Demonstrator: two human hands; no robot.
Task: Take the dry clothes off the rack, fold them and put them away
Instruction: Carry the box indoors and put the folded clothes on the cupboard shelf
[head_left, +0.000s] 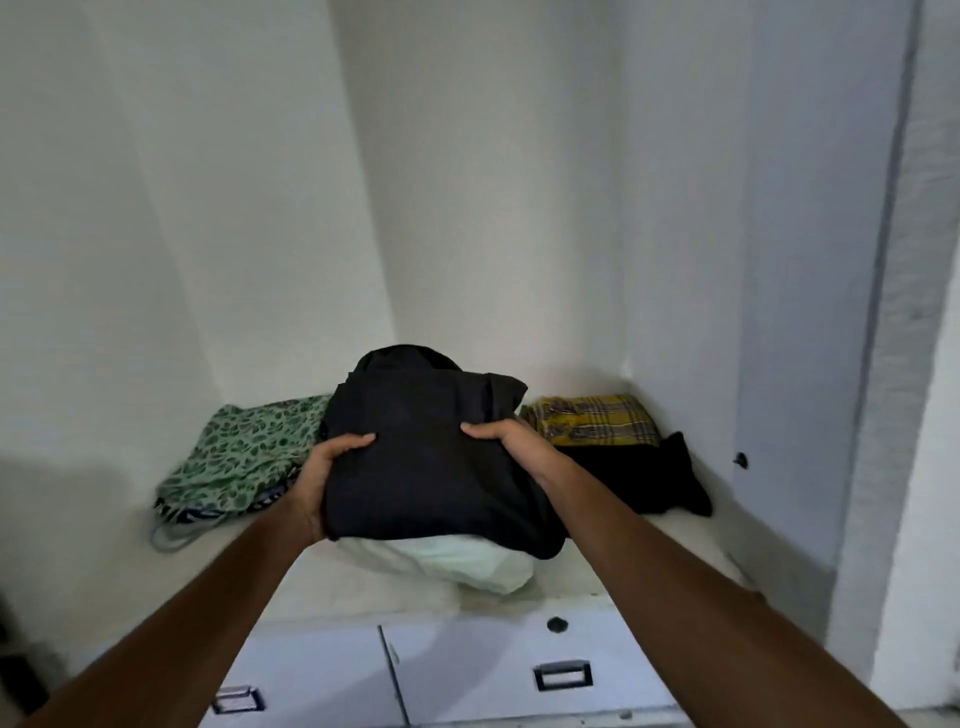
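The person reaches both arms into an open white wardrobe and holds a folded dark garment (421, 457) over the middle of the shelf (363, 587). The left hand (324, 470) grips the bundle's left edge, with the thumb lying across the top and the fingers curled underneath. The right hand (511, 441) grips the opposite side the same way: the thumb presses on the top fold, and the other fingers are hidden behind the cloth. The bundle is thick and several layers deep, and its far end bulges up toward the back wall.

Directly beneath it lies a pale garment (452, 558), whose rounded front edge pokes out toward the camera. The dark bundle appears to touch it, but the view does not show whether the bundle's weight rests there.

To the left on the same shelf sits a green leaf-patterned cloth (244, 447) on top of other fabric, with a loop of cord trailing from its near corner. To the right, a yellow plaid cloth (592, 421) lies on a black garment (644, 483) that spreads toward the wardrobe's right side.

Below the shelf are two pale drawers (467, 670) side by side — each has a rectangular metal handle (563, 674), and a dark round knob (557, 624) sits above the right one. The open door (810, 312) stands at the right.
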